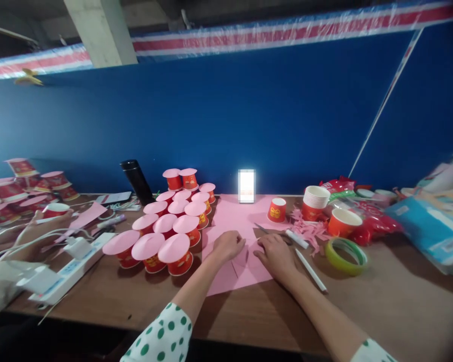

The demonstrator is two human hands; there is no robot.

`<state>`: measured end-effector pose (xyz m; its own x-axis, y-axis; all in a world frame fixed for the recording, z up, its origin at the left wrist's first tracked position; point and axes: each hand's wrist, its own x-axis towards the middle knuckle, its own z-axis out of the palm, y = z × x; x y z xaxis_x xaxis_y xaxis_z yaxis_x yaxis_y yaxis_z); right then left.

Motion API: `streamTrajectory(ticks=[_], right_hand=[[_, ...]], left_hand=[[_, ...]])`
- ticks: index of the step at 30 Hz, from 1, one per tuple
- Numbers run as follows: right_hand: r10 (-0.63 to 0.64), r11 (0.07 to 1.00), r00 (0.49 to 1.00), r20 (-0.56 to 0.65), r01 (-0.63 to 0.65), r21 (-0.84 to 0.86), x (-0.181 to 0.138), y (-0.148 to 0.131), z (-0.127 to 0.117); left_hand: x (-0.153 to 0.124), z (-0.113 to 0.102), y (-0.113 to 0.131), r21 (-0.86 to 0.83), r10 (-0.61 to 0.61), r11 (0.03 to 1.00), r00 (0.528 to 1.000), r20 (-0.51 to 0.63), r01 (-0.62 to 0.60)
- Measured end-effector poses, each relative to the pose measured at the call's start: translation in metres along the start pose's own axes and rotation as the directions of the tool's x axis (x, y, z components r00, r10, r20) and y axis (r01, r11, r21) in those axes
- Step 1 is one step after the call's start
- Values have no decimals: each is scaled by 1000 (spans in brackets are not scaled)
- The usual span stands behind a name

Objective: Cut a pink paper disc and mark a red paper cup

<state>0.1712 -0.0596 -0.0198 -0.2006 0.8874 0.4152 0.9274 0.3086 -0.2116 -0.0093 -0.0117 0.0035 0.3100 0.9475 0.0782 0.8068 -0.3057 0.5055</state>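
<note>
Pink paper lies on the table in front of me, and a smaller pink piece is between my hands. My left hand has its fingers curled together at the left edge of that piece, seemingly pinching it. On the other side my right hand rests on the paper, thumb and fingers apart, fingertips touching the sheet. Just beyond it are a white capped marker or glue stick and a dark blade-like tool, partly hidden by the hand. A white pen lies by my right wrist.
Left stand several upturned red cups topped with pink discs, a black bottle and a power strip. A co-worker's hands are far left. Right are stacked cups, paper scraps and tape. A phone leans behind.
</note>
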Motion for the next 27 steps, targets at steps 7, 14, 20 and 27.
streamTrajectory(ticks=[7, 14, 20, 27], right_hand=[[64, 993, 996, 57, -69, 101, 5, 2, -7], [39, 999, 999, 12, -39, -2, 3, 9, -1], [42, 999, 998, 37, -41, -30, 4, 10, -3], [86, 992, 994, 65, -91, 84, 3, 13, -4]], left_hand=[[1, 12, -12, -249, 92, 960, 983, -160, -130], [1, 17, -18, -214, 178, 955, 973, -147, -207], [-1, 16, -15, -101, 212, 970, 973, -90, -221], [-3, 16, -14, -92, 227, 968, 970, -90, -235]])
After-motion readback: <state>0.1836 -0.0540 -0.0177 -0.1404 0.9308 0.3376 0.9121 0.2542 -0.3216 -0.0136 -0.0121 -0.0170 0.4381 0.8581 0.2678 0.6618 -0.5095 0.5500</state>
